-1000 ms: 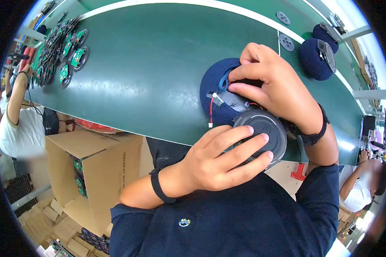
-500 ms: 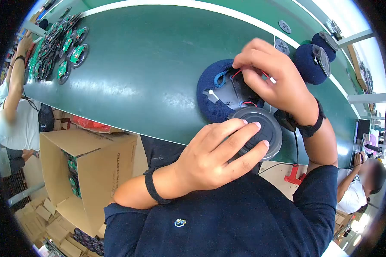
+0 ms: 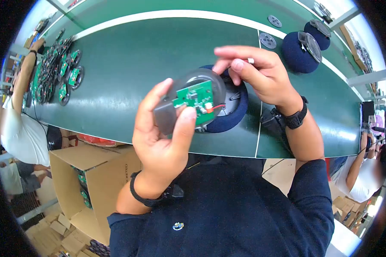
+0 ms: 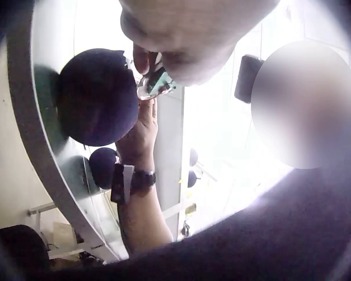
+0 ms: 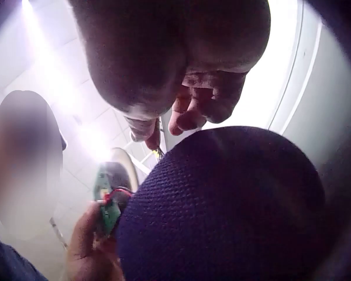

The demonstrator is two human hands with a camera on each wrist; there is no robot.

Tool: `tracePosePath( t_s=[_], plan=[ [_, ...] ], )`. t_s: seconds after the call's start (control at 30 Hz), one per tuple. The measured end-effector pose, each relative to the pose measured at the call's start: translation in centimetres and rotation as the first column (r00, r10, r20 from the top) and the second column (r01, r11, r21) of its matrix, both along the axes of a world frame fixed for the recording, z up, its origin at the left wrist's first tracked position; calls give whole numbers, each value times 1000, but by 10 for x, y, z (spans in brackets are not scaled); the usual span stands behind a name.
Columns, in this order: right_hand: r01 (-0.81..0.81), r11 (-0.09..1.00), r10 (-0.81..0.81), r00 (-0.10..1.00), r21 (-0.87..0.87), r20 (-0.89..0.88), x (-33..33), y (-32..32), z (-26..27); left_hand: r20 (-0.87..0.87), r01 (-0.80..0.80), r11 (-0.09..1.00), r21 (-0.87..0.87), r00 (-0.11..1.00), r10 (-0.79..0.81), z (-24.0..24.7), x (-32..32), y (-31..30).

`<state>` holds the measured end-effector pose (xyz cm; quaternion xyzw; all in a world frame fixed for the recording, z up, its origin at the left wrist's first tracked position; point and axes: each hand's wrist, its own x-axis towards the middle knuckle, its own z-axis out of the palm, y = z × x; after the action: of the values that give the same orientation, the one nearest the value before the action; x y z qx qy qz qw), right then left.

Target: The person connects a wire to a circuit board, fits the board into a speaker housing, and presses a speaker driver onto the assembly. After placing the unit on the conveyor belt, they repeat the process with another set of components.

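Change noted: the black disc [image 3: 218, 88], face-up under spread fingers half a second ago, is now lifted and turned so that its green circuit board [image 3: 206, 88] faces the head camera. It hangs tilted in front of the navy ball [image 3: 237, 118], which sits on the green table [image 3: 124, 107] and is partly covered by the disc.

Left hand [image 3: 159, 143]: grasping. Thumb lies on the board side, fingers reach behind the rim; earlier the fingertips only rested on the back.

Right hand [image 3: 266, 79]: above the ball's opening. A white plug [image 3: 250, 61] shows between thumb and forefinger, apparently pinched by its lead; the wire behind it is hidden. The plug, also at this hand half a second ago, is loose from the board.

A red lead [image 3: 219, 106] runs from a connector on the board toward the ball, so one connection appears made already.

Judgement: turning the disc exposes the board's connectors, which suits wiring work; the plug looks unseated. The short attached lead could be strained if the disc is drawn further away.
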<state>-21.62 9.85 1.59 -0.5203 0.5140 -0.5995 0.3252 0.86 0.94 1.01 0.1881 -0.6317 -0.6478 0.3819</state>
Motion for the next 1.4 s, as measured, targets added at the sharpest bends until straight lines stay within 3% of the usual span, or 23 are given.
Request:
tracePosePath(
  t_s=[0.07, 0.13, 0.2, 0.3, 0.33, 0.4, 0.5, 0.53, 0.57, 0.6, 0.73, 0.77, 0.8, 0.87, 0.97, 1.2, 1.4],
  plan=[
    [24, 999, -26, 998, 35, 60, -2, 1, 3, 16, -42, 997, -72, 999, 44, -2, -7, -1],
    [10, 987, -53, 962, 162, 267, -9, 1, 0, 18, -81, 996, -28, 997, 81, -4, -8, -2],
    [74, 980, -121, 958, 183, 262, -7, 1, -5, 66, -84, 996, -7, 994, 85, -2, -8, 0],
    [47, 997, -35, 982, 60, -187, 6, 8, -2, 52, -99, 987, 123, 994, 94, -3, -10, 2],
    [-36, 997, 4, 895, -62, -445, 2, 7, -3, 52, -119, 984, 129, 992, 113, -3, -10, 2],
    [-83, 994, 108, 891, 77, -441, 8, 17, 16, 65, -141, 981, 130, 989, 134, -4, -10, 2],
    [-114, 992, 123, 831, 50, -543, 8, 20, 15, 21, -97, 991, 95, 995, 95, -7, -9, 2],
    [-108, 993, 119, 837, 51, -535, 10, 21, 16, 35, -112, 993, 46, 993, 110, -6, -10, 3],
    [-118, 987, 145, 949, 110, -279, 14, 21, 17, 46, -126, 992, -4, 991, 126, -5, -11, 4],
    [-145, 976, 147, 989, 160, -2, 17, 20, 19, 52, -121, 993, -5, 991, 121, -5, -11, 4],
    [-130, 982, 125, 991, 138, 42, 17, 18, 14, 48, -145, 989, -33, 988, 146, -5, -11, 5],
    [-98, 987, 111, 988, 126, -104, 16, 20, 16, 38, -133, 990, -45, 990, 135, -5, -10, 5],
    [-97, 987, 110, 989, 126, -102, 17, 20, 16, 40, -132, 990, -45, 990, 134, -5, -11, 5],
    [-49, 999, 40, 932, -17, -361, 20, 19, 15, 44, -154, 986, -67, 987, 157, -4, -11, 5],
    [17, 999, 7, 894, 50, -449, 26, 21, 17, 44, -133, 985, -108, 989, 139, -5, -9, 4],
    [110, 992, -80, 920, 57, -385, 36, 21, 13, 38, -136, 985, -104, 989, 140, -5, -11, 7],
    [185, 979, -204, 859, -86, -470, 50, 22, 11, -7, -120, 986, -119, 993, 120, -9, -13, 10]
  ],
)
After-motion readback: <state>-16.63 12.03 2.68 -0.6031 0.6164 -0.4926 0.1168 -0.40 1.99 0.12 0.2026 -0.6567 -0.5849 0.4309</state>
